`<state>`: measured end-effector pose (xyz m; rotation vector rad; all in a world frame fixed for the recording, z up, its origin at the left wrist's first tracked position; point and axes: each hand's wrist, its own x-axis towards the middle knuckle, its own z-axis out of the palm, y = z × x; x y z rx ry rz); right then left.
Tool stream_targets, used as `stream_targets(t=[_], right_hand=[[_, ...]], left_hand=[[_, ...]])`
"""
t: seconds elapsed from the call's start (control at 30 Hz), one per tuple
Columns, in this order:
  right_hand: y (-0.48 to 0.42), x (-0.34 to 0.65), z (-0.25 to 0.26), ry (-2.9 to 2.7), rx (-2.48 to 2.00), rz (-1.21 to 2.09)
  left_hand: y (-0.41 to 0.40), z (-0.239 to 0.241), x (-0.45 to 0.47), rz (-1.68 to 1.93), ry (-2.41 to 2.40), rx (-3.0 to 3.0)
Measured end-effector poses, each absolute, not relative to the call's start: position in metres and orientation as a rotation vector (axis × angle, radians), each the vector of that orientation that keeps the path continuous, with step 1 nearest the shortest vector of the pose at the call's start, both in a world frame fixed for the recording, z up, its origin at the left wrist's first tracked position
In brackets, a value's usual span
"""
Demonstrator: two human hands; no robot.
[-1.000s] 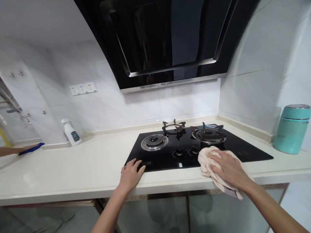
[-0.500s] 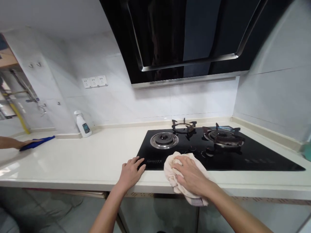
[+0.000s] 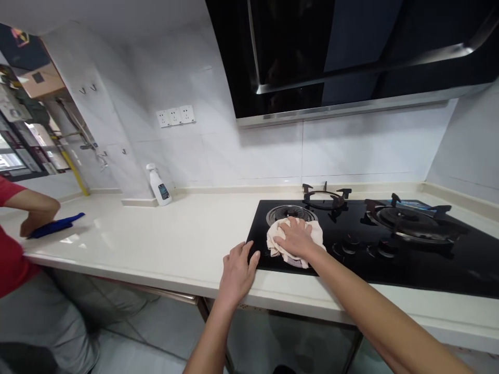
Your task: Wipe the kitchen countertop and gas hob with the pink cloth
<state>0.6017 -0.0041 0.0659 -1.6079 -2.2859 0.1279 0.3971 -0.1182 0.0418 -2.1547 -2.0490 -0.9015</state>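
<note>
Under my right hand (image 3: 297,238) a crumpled cream cloth (image 3: 277,244) is pressed onto the black glass gas stove (image 3: 331,272), just in front of the left burner (image 3: 275,212), whose near side it covers. The fingers are bent over the cloth. My left hand (image 3: 238,270) lies on the white countertop (image 3: 202,234) at the stove's front left corner, fingers spread, with nothing in it. Two control knobs (image 3: 385,248) are to the right of the cloth.
A loose pan support (image 3: 325,200) stands at the stove's back; the right burner (image 3: 409,221) carries another. A white spray bottle (image 3: 159,186) is by the wall. The range hood (image 3: 351,62) hangs overhead. At far left a person in red (image 3: 11,249) handles a blue cloth (image 3: 56,226).
My right hand has pushed the cloth from the stove's front edge inward, up to the left burner. The view has turned left, showing more of the other person. My left hand stays at the corner.
</note>
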Motion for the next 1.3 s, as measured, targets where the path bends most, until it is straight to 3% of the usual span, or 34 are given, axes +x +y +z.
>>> stream_targets(t=[0.2, 0.4, 0.57, 0.83, 1.3], right_hand=[[-0.012, 0.567, 0.070, -2.411, -1.516, 0.245], [-0.046, 0.526, 0.073, -2.633, -1.118, 0.346], [-0.081, 0.524, 0.072, -2.680, -0.899, 0.370], [-0.122, 0.573, 0.060, -2.639, -0.764, 0.295], [-0.164, 0.734, 0.027, -2.357, -1.067, -0.105]], left_hand=[[-0.115, 0.039, 0.395, -1.094, -2.101, -2.161], [-0.108, 0.039, 0.386, -1.403, -2.168, -2.104], [-0.106, 0.046, 0.376, -1.449, -2.200, -2.047], [-0.110, 0.055, 0.379, -1.217, -2.243, -2.060], [-0.104, 0.052, 0.387, -0.667, -2.184, -2.040]])
